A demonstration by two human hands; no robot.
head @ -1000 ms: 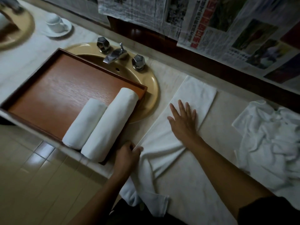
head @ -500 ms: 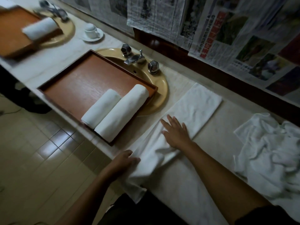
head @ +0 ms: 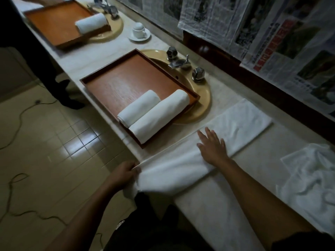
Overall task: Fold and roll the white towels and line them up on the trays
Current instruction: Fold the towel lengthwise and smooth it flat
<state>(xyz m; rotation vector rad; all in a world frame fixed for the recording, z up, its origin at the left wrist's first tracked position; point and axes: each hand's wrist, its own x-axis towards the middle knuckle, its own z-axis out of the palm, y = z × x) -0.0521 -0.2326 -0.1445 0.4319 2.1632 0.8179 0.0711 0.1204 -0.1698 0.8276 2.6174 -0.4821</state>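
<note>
A long folded white towel [head: 237, 125] lies across the marble counter, its near end hanging over the front edge. My left hand [head: 125, 173] grips that near end at the counter's edge. My right hand [head: 212, 146] presses flat on the towel's middle with fingers spread. Left of it, a wooden tray [head: 117, 82] over a yellow sink holds two rolled white towels [head: 154, 114] side by side at its right end. A second wooden tray [head: 52, 24] farther left carries one rolled towel [head: 91, 22].
A heap of loose white towels [head: 311, 176] lies on the counter at the right. A chrome tap [head: 178, 63] stands behind the near tray, a white cup on a saucer [head: 139, 31] between the sinks. Another person's legs [head: 59, 84] stand by the counter; cables cross the tiled floor.
My right hand has slid back along the towel toward me while the left hand pulled the near end taut. The view swung left, showing the far tray.
</note>
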